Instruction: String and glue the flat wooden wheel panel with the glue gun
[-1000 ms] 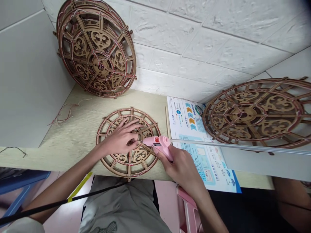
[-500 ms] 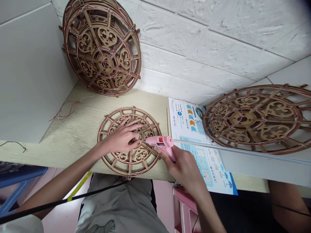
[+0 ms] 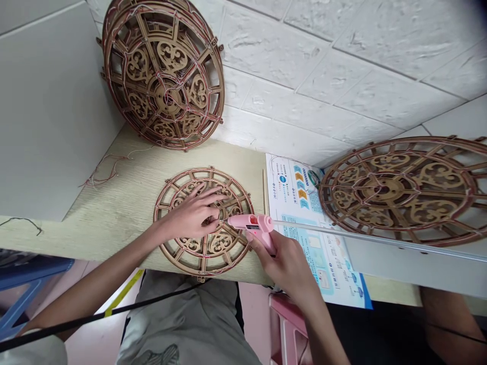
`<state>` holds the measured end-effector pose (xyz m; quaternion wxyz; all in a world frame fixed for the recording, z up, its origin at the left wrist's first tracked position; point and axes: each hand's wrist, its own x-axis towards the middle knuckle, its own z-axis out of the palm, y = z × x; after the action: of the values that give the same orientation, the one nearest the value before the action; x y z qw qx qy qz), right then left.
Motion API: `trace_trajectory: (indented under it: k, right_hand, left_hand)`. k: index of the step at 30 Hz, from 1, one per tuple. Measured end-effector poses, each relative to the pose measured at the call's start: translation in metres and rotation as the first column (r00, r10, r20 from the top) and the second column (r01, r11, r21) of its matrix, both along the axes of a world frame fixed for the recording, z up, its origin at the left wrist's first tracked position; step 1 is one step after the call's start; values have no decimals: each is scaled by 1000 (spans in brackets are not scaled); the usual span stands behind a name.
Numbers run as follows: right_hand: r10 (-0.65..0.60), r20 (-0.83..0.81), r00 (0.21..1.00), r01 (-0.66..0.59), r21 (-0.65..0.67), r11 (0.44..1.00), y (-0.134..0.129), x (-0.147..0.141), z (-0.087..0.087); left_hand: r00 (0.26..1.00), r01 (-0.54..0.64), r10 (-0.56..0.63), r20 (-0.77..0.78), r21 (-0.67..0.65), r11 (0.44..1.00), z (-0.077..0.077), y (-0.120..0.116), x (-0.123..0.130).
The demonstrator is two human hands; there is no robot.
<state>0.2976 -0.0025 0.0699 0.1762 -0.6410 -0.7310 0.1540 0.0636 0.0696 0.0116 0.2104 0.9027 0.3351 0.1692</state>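
A round openwork wooden panel (image 3: 203,264), with scroll cut-outs and red and white wires along its rings, lies flat on the table. My left hand (image 3: 196,215) rests over its middle with several fingers spread. Its thumb and forefinger touch down near the hub; whether a wire is under them is hidden. In my right hand (image 3: 291,258) is a pink hot glue gun (image 3: 251,223), gripped by the handle. The gun's nozzle points left at the hub, close beside my left fingertips. A long clear glue stick (image 3: 327,229) sticks out of its back.
Stacked similar panels (image 3: 167,96) lean on the white brick wall (image 3: 274,66). More panels (image 3: 395,190) stand at the right, beside a printed sheet (image 3: 289,203) and a thin wooden stick (image 3: 265,190). Loose wires (image 3: 110,170) lie at left. Another person's arm (image 3: 452,319) shows at lower right.
The view has shifted very slightly. Both hands, the glue gun and the panel keep nearly the same places.
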Motion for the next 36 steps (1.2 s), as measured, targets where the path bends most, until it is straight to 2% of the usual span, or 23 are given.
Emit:
trace_trajectory:
  k: [6,21,36]
  right_hand:
    - [26,50,998,-28,48,998,-4,-2,-1]
    - [33,101,994,-38,45,998,-7,-6,0]
    - [7,105,994,-15,74,997,-11,-5,-5]
  left_hand:
    - [1000,-8,8,12,12,1000,-3,0,0]
    - [997,1,-1,73,-10,1000,1,-1,0]
    - [1000,-4,4,15,6,1000,0,-1,-1]
